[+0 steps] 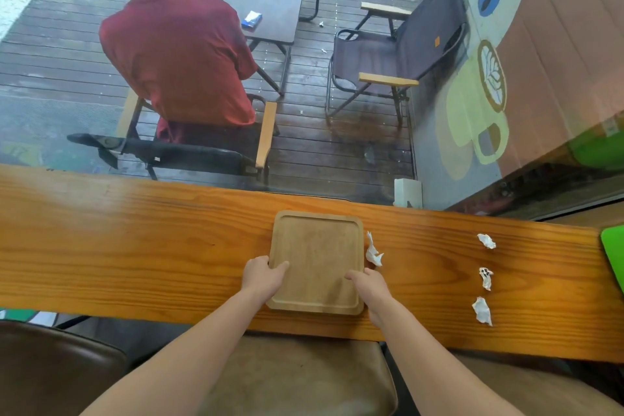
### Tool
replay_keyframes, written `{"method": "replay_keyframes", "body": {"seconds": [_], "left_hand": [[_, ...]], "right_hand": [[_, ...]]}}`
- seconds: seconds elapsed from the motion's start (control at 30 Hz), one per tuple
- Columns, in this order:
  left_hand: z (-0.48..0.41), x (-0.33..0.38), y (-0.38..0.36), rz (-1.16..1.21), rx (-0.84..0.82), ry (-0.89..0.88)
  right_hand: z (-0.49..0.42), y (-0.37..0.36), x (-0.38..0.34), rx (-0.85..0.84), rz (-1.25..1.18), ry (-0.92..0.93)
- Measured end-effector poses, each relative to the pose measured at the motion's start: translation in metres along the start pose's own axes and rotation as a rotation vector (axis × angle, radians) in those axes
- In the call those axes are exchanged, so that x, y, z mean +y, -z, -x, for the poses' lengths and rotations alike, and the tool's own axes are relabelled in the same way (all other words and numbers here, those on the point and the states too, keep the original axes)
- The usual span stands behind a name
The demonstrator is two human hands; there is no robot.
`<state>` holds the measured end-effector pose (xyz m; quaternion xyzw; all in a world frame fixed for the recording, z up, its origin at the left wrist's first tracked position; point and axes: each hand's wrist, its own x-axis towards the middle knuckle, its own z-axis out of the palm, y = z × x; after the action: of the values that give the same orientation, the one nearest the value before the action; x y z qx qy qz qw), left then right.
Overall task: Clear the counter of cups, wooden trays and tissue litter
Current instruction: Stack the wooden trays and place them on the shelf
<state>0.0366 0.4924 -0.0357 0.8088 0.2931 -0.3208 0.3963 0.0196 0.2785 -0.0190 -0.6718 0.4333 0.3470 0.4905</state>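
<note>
A square wooden tray (315,253) lies flat on the orange wooden counter (135,246), with nothing in it. My left hand (261,275) grips its left edge, thumb over the rim. My right hand (369,287) holds its right edge the same way. A crumpled white tissue (373,252) lies just right of the tray, close to my right hand. Three more crumpled tissues sit further right: one at the back (487,241), one in the middle (485,278), one nearest me (482,311). No cup is in view.
A white box (408,192) stands at the counter's far edge against the window glass. A green object (614,253) sits at the counter's right end. Brown padded stools (304,378) are below me. Beyond the glass a person in a red shirt sits on a deck chair.
</note>
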Motion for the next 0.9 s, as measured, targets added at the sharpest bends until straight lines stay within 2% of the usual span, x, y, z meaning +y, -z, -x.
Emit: {"method": "replay_keyframes", "body": {"seconds": [0.2,0.37,0.57,0.9], "left_hand": [[-0.006,-0.009,-0.008,0.178,0.04,0.125],[-0.01,-0.012,-0.009,0.376,-0.067,0.187],[-0.004,-0.014,0.001,0.371,-0.099,0.044],[0.036,0.011,0.027,0.293,-0.096,-0.137]], "right_hand": [[-0.013,-0.002,0.001,0.039,-0.122,-0.052],[-0.018,-0.005,0.005,-0.01,-0.135,-0.077],[-0.006,-0.005,0.006,-0.052,-0.184,-0.031],[0.054,0.008,0.003,-0.016,-0.3,0.091]]}}
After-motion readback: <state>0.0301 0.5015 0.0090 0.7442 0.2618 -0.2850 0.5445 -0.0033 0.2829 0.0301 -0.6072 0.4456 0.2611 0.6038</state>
